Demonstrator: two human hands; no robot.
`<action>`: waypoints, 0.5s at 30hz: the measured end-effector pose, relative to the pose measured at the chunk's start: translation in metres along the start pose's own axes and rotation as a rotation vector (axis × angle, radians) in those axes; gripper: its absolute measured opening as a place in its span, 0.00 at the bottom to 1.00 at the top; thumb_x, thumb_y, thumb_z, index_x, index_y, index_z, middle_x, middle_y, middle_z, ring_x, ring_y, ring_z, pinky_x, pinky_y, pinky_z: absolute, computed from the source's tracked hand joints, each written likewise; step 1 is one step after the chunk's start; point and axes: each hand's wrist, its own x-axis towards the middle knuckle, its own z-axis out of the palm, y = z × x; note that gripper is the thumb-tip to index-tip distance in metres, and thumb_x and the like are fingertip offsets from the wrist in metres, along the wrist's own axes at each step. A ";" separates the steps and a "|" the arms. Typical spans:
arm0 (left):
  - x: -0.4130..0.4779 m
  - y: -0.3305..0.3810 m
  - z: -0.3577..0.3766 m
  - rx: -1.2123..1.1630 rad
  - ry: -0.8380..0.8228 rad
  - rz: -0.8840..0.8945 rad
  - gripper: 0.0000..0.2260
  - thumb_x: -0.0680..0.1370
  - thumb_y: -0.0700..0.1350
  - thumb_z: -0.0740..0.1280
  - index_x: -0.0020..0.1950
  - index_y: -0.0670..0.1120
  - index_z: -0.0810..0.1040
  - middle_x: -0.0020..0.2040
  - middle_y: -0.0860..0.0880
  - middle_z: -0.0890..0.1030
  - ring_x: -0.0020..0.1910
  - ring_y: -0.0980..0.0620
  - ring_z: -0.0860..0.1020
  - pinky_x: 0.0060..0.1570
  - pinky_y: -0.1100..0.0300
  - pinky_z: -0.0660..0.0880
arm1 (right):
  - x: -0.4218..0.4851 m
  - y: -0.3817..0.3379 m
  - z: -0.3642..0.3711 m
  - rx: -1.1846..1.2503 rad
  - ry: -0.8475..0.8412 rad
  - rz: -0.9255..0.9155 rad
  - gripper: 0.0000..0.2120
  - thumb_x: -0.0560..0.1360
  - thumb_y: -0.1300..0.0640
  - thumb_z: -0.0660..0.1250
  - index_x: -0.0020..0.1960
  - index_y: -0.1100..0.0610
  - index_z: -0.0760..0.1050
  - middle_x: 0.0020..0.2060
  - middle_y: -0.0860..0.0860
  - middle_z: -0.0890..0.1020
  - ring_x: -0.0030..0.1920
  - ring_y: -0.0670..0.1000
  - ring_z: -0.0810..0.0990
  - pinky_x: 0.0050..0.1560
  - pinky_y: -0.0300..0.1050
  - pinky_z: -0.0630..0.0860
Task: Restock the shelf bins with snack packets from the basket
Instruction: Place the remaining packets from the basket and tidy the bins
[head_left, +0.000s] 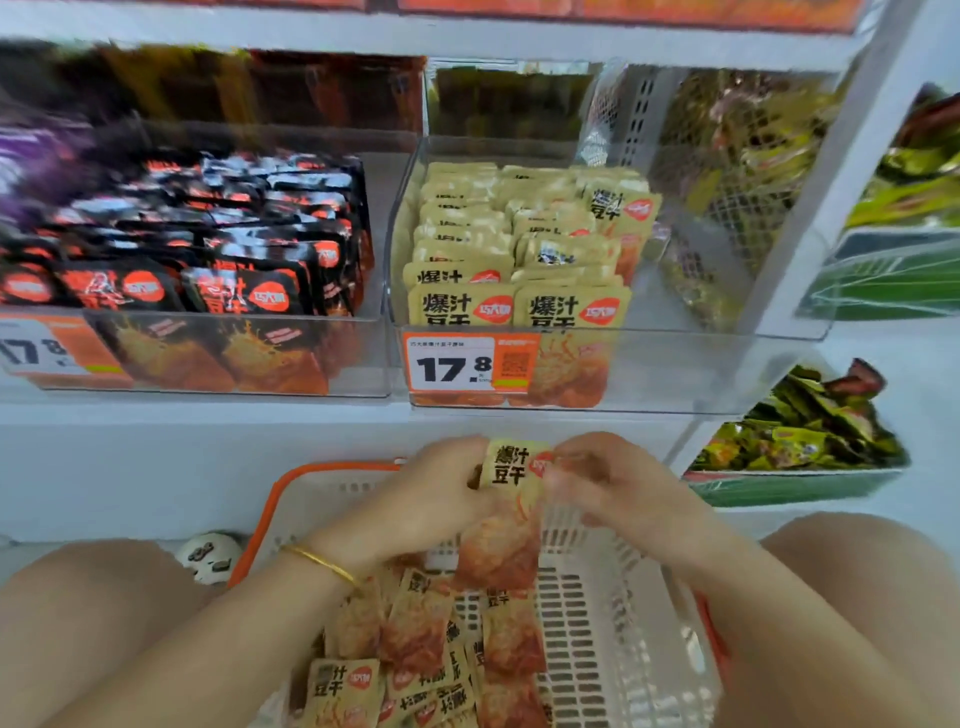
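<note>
1. Step in hand, as judged: the beige packet (511, 467) is being squared up between both hands before it goes to the shelf. This is best done with the printed face forward and upright, to match the rows already standing in the bin. The grip should stay near the top edge so the lower part hangs free.
2. The left hand (441, 499) has its fingers (462, 452) curled on the packet's upper left edge, pinching it. The right hand (608, 488) has its fingers (571, 457) curled on the upper right edge, likewise pinching. Whether they hold one packet or a thin stack cannot be told.
3. The packet hangs above the basket (332, 470), apart from the loose packets (415, 629) lying inside.
4. Above, the clear bin (675, 369) holds matching beige rows (519, 244). Free room shows along its right side, which is the likely slot.
5. The black packets (208, 249) stand in the neighbouring bin to the left, which is judged not the target.
</note>
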 end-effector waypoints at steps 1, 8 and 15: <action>0.001 0.018 -0.007 -0.080 -0.008 0.036 0.08 0.77 0.43 0.68 0.55 0.47 0.78 0.51 0.48 0.83 0.50 0.50 0.81 0.49 0.51 0.78 | -0.006 0.000 -0.009 0.055 -0.028 -0.020 0.20 0.72 0.50 0.72 0.61 0.52 0.72 0.49 0.49 0.82 0.49 0.46 0.81 0.47 0.43 0.78; 0.030 0.118 -0.053 -0.211 0.137 0.261 0.06 0.76 0.39 0.68 0.47 0.51 0.80 0.40 0.57 0.84 0.38 0.64 0.80 0.37 0.69 0.76 | -0.008 -0.044 -0.077 0.298 0.077 -0.226 0.16 0.70 0.66 0.71 0.57 0.61 0.77 0.48 0.59 0.84 0.42 0.54 0.81 0.45 0.49 0.77; 0.095 0.138 -0.083 0.220 0.562 0.272 0.15 0.81 0.48 0.60 0.66 0.46 0.72 0.62 0.48 0.77 0.60 0.51 0.75 0.57 0.59 0.70 | 0.049 -0.092 -0.147 -0.024 0.725 -0.356 0.14 0.69 0.62 0.74 0.52 0.61 0.75 0.40 0.51 0.82 0.36 0.42 0.82 0.33 0.36 0.75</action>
